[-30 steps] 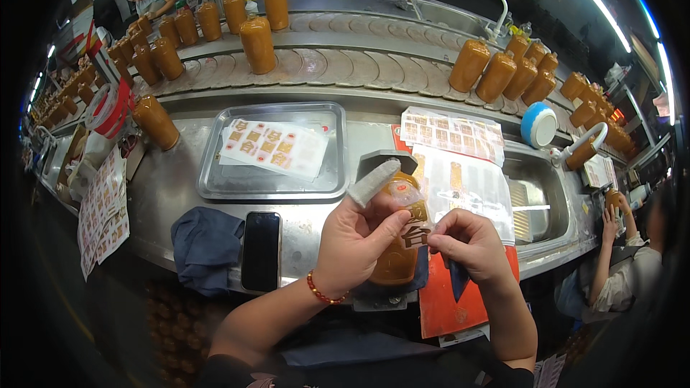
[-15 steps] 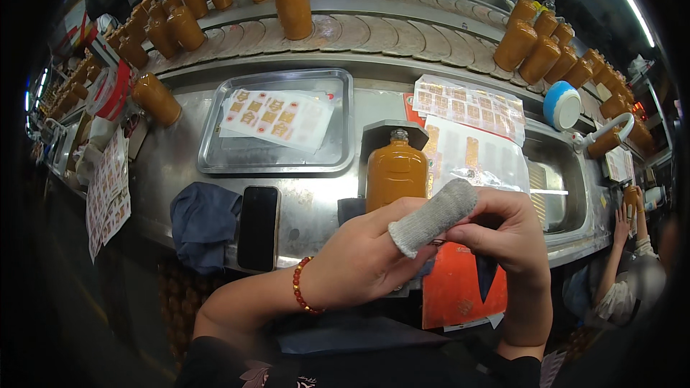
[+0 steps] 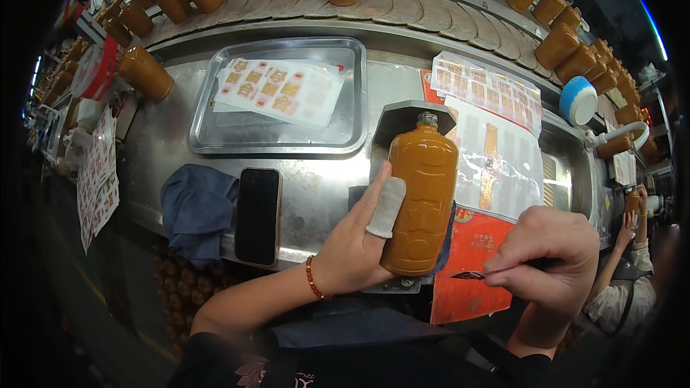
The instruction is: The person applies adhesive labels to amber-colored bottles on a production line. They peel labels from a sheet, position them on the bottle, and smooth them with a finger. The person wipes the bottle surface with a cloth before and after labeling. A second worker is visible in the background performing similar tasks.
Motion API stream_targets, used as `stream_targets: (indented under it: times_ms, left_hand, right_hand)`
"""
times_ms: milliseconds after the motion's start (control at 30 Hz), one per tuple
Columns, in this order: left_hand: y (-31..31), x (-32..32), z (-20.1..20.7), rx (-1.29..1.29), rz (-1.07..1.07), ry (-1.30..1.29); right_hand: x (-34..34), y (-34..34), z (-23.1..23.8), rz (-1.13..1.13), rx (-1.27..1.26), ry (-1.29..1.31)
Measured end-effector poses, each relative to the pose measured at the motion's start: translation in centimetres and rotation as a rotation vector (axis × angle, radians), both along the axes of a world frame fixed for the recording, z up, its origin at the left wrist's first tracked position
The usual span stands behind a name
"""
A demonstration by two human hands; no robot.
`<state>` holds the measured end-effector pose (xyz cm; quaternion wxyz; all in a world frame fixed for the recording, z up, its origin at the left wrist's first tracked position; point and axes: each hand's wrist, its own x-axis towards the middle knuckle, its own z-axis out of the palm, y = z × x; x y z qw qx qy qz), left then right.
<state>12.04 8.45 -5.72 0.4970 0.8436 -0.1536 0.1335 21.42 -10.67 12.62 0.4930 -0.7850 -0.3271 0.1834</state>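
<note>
My left hand is closed on a glossy amber-brown bottle, gripping its lower left side. A grey knitted sleeve covers the thumb, and the other fingers are hidden beneath the bottle. The bottle tilts slightly, its clear threaded neck pointing away from me, in front of a grey metal angled holder. My right hand, to the right of the bottle, pinches a small dark flat piece between thumb and forefinger. That piece hovers over a red printed sheet; its kind cannot be made out.
Left of the bottle lie a phone, a blue cloth and a metal tray with sticker sheets. More sticker sheets lie right, by a sink. Bottles ride a conveyor behind. A co-worker's arms show far right.
My hands have moved apart. The left has gone from near the right fingers to gripping the bottle; the right has moved right and down with the dark piece. The view has shifted.
</note>
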Motion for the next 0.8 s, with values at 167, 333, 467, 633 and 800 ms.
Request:
stream_targets:
  times_ms: [167, 333, 467, 633, 800]
  left_hand:
    - [0.5, 0.1, -0.8, -0.033, -0.011, -0.062]
    - [1.2, 0.6, 1.4, -0.205, -0.084, 0.143]
    - [0.3, 1.4, 0.6, -0.357, -0.033, 0.326]
    - [-1.0, 2.0, 1.0, -0.522, 0.053, 0.416]
    - [-1.3, 2.4, 0.4, -0.528, 0.091, 0.364]
  right_hand:
    - [3.0, 1.6, -4.6, -0.039, -0.016, 0.242]
    - [4.4, 1.7, -8.2, -0.088, -0.012, 0.198]
    - [4.4, 2.2, -8.5, -0.07, -0.036, 0.037]
    - [4.4, 2.4, -8.8, -0.132, -0.047, -0.043]
    - [4.7, 2.1, -9.3, -0.145, -0.052, -0.021]
